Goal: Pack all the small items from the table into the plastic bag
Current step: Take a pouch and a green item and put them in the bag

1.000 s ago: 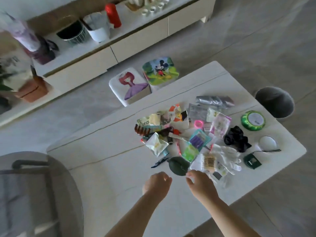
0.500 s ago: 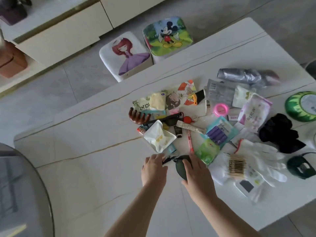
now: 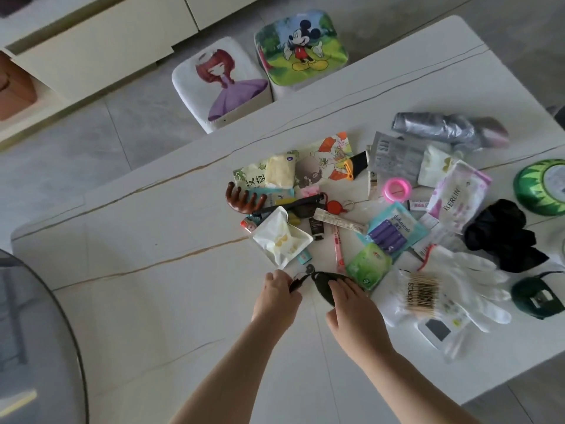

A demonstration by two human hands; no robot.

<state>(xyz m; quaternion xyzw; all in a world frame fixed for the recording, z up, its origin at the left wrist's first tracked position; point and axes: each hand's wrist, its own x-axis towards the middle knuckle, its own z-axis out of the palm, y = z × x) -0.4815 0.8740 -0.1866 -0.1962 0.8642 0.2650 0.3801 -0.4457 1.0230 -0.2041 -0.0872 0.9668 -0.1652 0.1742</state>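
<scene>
While the white table (image 3: 159, 301) carries the pile at its right half, both hands work its near edge. White glove (image 3: 467, 289) lies near right, touching the cotton-swab pack (image 3: 423, 293). Dark green pouch (image 3: 324, 284) sits just near of the green tissue pack (image 3: 368, 266). Right hand (image 3: 356, 307) rests on the pouch, fingers bent over it. Left hand (image 3: 276, 296) pinches the pouch's black clip (image 3: 298, 283). Plastic bag: cannot tell which item.

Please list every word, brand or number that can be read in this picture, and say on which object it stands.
"BERLIN": purple-white pack
"Johnson's": teal pack
"100PCS": cotton swab bag
Two Chinese characters, apparently "艾草": green packet
Print on the grey sachet, pink pen and green tissue pack: too small to read.
</scene>
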